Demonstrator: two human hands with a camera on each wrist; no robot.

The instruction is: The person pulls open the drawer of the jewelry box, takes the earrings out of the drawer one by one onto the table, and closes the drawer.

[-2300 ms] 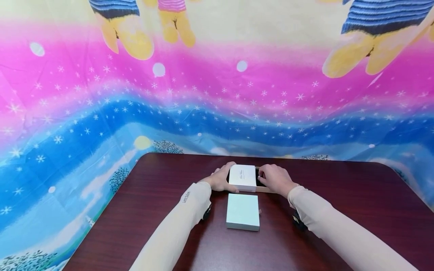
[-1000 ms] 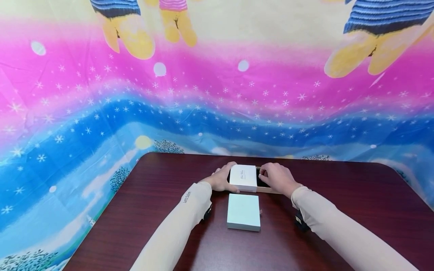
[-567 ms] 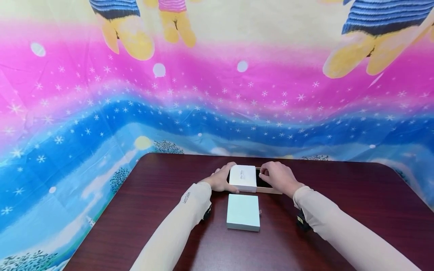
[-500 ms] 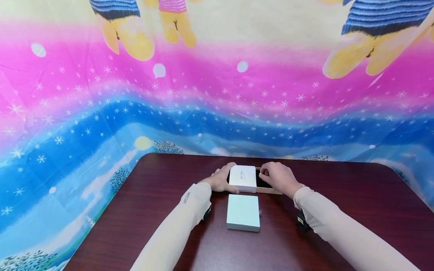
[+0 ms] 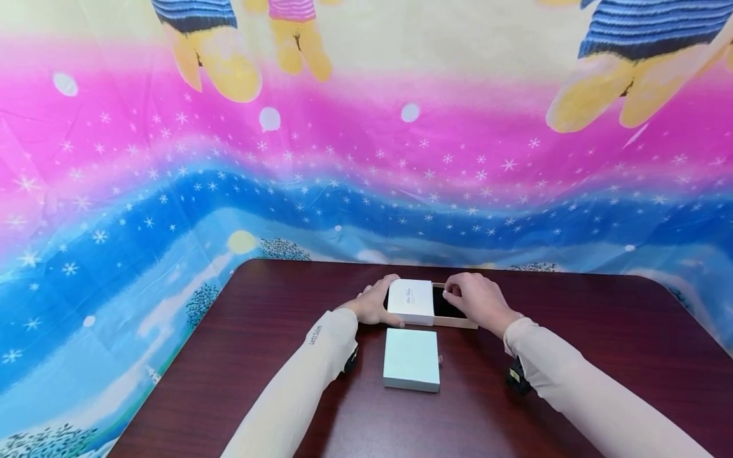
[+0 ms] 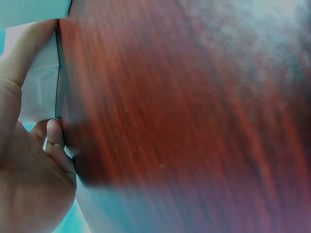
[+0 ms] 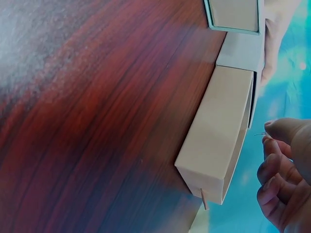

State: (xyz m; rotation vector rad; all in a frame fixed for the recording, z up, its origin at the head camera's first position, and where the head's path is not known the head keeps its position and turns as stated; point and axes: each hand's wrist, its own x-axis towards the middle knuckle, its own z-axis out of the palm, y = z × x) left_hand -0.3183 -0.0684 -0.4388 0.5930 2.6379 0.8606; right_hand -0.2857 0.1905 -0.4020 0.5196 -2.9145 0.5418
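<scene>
Centrally in the frame, the left hand (image 5: 371,304) holds the white sleeve (image 5: 410,300) in a wide grip; the right hand (image 5: 481,300) pinches a tiny pin (image 7: 260,134) in a tight grip above the drawer (image 5: 455,322). The pin is clear of the drawer, which stands partway out, not yet closed; the mint box (image 5: 410,358), lower centre, appears closed. Only the right-wrist view resolves the pin's shaft and the drawer's pull tab (image 7: 203,199).

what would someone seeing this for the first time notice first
Probably the pink-and-blue snowflake backdrop behind the dark table. Then the white box gripped by the left hand, its drawer partly out beneath the right hand, which pinches a tiny thin item. A pale green box lies nearer the camera.
</scene>
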